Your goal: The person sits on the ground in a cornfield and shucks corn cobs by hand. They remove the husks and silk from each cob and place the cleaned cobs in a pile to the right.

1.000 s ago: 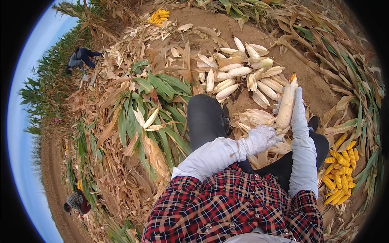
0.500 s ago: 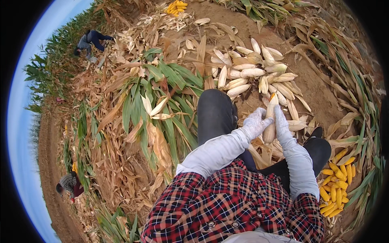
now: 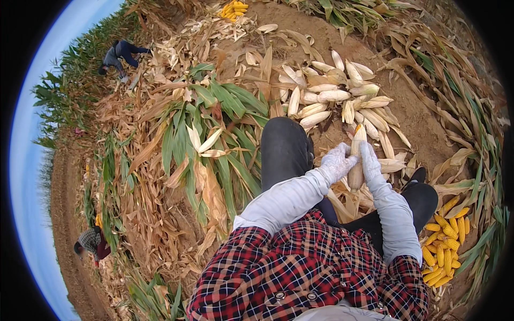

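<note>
Between my two gloved hands stands an ear of corn [image 3: 356, 170], wrapped in pale husk, with a bit of orange kernels showing at its upper tip. My left hand [image 3: 337, 161] closes on its left side, thumb along the husk. Along the right side lies my right hand [image 3: 370, 160], fingers pointing up toward the tip; part of its grip is hidden. Just beyond the hands is a heap of unhusked corn ears [image 3: 333, 96] on bare soil. Loose dry husks [image 3: 342, 206] lie beneath my hands, between my legs.
Husked yellow cobs [image 3: 447, 249] are piled by my right leg, with another small yellow pile [image 3: 233, 9] far ahead. Green and dry stalks [image 3: 214, 123] cover the ground at left. Two other people, one bent over [image 3: 122, 55] and one lower [image 3: 92, 243], are at far left.
My right hand's fingers have slid slightly down and left along the ear's tip, so a little more of the tip shows. The far person at upper left has shifted arms slightly.
</note>
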A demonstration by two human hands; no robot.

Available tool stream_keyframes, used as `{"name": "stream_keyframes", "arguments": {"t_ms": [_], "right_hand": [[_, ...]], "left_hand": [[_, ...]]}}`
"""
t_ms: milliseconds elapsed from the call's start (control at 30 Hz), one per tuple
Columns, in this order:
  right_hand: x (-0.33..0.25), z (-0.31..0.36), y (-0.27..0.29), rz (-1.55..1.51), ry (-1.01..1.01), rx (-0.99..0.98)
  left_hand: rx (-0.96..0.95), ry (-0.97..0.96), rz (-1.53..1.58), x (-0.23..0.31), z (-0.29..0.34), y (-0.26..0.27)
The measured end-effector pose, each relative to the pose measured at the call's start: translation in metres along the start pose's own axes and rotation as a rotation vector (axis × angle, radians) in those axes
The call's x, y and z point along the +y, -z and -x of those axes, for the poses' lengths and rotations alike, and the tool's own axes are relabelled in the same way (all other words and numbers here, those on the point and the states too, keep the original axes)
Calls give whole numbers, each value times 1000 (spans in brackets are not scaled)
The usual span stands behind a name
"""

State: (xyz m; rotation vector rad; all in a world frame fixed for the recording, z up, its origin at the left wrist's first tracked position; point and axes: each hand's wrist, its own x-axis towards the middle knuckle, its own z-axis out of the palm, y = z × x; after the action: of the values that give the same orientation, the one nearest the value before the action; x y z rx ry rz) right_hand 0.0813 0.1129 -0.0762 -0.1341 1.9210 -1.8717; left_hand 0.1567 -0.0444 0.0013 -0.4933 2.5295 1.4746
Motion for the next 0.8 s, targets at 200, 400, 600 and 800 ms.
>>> {"name": "stream_keyframes", "arguments": {"t_ms": [200,400,600,800], "right_hand": [[63,-23,27,532,410,-62],[56,-20,24,562,355,-58],[35,-8,14,501,250,25],[3,1,5,225,17,51]], "left_hand": [[24,-25,17,-6,-3,-3],[-3,1,40,-2,-2,2],[46,-50,5,-16,-8,-4],[58,-94,-48,-22,-13,-7]]}}
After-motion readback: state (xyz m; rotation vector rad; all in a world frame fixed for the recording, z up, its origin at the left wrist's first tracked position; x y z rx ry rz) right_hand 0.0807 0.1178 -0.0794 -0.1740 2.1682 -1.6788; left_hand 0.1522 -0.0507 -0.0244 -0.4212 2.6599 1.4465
